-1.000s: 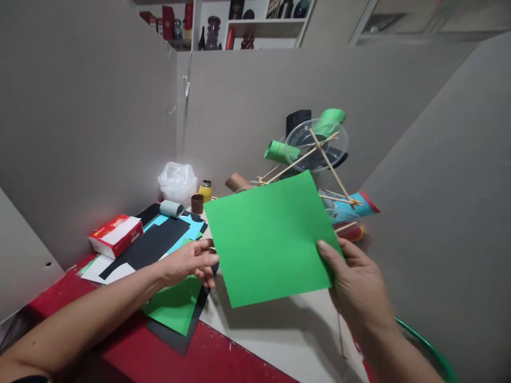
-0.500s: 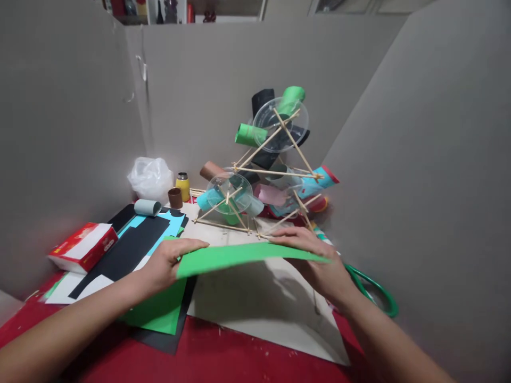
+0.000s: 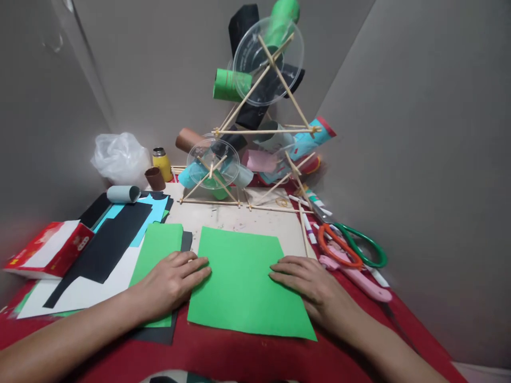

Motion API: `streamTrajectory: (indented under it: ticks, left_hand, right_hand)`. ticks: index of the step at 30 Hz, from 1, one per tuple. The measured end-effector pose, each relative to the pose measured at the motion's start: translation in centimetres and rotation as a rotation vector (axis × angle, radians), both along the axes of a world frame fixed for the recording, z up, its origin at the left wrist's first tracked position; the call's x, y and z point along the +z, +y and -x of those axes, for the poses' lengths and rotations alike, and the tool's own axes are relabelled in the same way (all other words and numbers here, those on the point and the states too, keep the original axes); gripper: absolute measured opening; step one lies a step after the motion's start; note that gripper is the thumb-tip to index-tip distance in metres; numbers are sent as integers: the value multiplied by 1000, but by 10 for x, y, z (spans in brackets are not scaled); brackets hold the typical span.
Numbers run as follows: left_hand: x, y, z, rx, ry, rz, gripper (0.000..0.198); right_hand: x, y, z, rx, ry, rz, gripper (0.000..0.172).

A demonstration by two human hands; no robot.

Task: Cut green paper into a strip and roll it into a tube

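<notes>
Paper [image 3: 239,295] sits between our left hand [image 3: 170,283] and right hand [image 3: 319,287], both kinda relaxed, unclenched, touching its side edges.

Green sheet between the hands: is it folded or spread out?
Spread out: the green sheet shows one broad face, its four corners apart and no fold visible.

Ahead of the right hand [image 3: 315,284], room runs over the board [image 3: 255,219] to the stick frame [image 3: 265,132], but scissors [image 3: 384,256] crowd that hand's outer side.
</notes>
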State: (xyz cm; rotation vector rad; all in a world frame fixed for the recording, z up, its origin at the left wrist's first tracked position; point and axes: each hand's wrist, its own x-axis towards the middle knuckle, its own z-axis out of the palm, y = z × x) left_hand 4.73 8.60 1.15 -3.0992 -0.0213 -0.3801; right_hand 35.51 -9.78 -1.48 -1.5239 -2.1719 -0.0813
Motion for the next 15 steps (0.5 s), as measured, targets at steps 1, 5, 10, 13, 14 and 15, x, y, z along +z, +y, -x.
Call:
streamTrajectory:
  ticks: [1,5,10,13,14,15]
  left_hand:
    - [-1,0,-1,-38,12,21,37]
    - [-9,4,-4,-106,6,219,43]
    - [4,7,-16,95,-3,718,24]
    - [15,9,-28,322,62,927,26]
    - [17,10,-32,372,84,985,29]
    - [18,13,-37,408,107,1037,32]
  right_hand:
    - [1,-1,-1,6,15,16,32]
    - [3,-2,-2,30,124,65,32]
    - [5,0,8,-132,331,117,20]
    - [7,3,19,-313,506,182,27]
    - [8,5,22,-344,555,196,31]
    - [8,6,23,-365,593,203,34]
